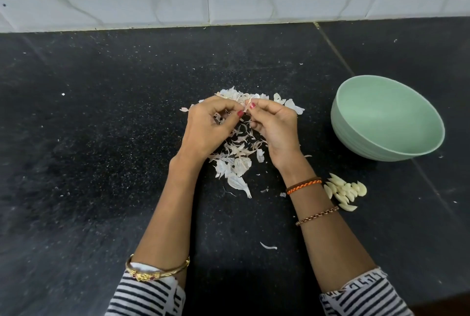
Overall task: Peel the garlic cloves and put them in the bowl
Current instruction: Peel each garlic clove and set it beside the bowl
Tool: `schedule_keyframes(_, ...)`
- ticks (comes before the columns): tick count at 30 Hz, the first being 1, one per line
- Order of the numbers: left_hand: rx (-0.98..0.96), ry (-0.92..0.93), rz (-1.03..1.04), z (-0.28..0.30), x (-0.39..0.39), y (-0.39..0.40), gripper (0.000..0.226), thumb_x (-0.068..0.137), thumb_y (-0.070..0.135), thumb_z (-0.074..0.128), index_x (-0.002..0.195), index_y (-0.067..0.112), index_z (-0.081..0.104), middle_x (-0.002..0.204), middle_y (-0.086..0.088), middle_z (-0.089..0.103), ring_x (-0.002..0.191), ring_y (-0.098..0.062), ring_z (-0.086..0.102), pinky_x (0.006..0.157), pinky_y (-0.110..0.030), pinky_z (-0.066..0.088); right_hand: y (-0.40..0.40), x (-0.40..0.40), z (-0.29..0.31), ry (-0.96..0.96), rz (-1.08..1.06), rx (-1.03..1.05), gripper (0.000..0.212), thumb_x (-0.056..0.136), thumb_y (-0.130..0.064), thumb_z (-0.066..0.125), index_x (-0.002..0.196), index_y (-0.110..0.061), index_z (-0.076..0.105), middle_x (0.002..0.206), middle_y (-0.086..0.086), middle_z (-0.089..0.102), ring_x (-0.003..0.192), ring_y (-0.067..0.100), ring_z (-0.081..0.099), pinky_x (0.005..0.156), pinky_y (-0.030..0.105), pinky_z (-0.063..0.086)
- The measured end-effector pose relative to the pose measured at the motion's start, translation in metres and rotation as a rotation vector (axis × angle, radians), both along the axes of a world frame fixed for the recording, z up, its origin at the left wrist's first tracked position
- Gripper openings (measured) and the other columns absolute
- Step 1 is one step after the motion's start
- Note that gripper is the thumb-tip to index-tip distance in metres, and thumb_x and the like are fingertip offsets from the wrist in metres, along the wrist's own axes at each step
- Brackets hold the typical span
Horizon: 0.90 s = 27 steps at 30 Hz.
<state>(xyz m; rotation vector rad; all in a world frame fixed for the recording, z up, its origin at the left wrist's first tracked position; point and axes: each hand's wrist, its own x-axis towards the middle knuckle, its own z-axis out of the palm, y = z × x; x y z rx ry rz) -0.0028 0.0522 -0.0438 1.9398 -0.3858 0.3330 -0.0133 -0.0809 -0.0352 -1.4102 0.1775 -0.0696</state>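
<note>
- Peeled garlic cloves [345,191] lie heaped on the black worktop [101,163], near right, pointing various ways.
- Left hand [207,129] and right hand [273,126], fingers curled, together pinch one small garlic clove [246,106] above the skin scraps [235,160]; its axis is unclear.
- Green bowl [386,117] sits far right.

hands [245,122] pinch garlic clove [247,107] | peeled cloves [346,192] near empty bowl [356,135]

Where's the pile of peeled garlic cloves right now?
In the head view, the peeled garlic cloves lie on the black counter, just right of the right wrist, nearer the person than the green bowl.
</note>
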Motion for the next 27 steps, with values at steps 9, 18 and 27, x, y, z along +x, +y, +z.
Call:
schedule_keyframes(9, 0.003, -0.02, 0.025, 0.001, -0.002, -0.003, 0.013, 0.076, 0.01, 0.062, 0.083, 0.01, 0.073, 0.07, 0.006, 0.064, 0.065, -0.011, 0.057, 0.06, -0.01, 0.042, 0.003, 0.0, -0.002, -0.044, -0.062, -0.108, 0.013, 0.084, 0.0, 0.063, 0.094, 0.006, 0.068, 0.08, 0.001, 0.067, 0.056, -0.005, 0.056, 0.057, 0.011, 0.045)
schedule_keyframes(18, -0.06, 0.042, 0.057, 0.001, -0.003, -0.008, 0.006, 0.068, 0.008, 0.062, 0.065, 0.01, 0.067, 0.057, 0.005, 0.057, 0.051, -0.003, 0.046, 0.052, -0.014, 0.04, 0.002, 0.001, -0.002, -0.074, -0.048, -0.137, 0.011, 0.082, 0.001, 0.066, 0.091, 0.007, 0.069, 0.078, 0.003, 0.067, 0.055, -0.006, 0.056, 0.055, 0.01, 0.043)
schedule_keyframes(27, -0.297, 0.142, 0.008, 0.009, -0.006, -0.012, 0.011, 0.063, 0.006, 0.064, 0.058, 0.015, 0.06, 0.046, 0.016, 0.053, 0.043, 0.002, 0.04, 0.046, -0.011, 0.033, -0.004, 0.0, 0.005, 0.02, 0.09, 0.036, 0.011, 0.081, 0.001, 0.064, 0.075, -0.005, 0.07, 0.062, -0.004, 0.065, 0.055, -0.001, 0.051, 0.053, 0.014, 0.041)
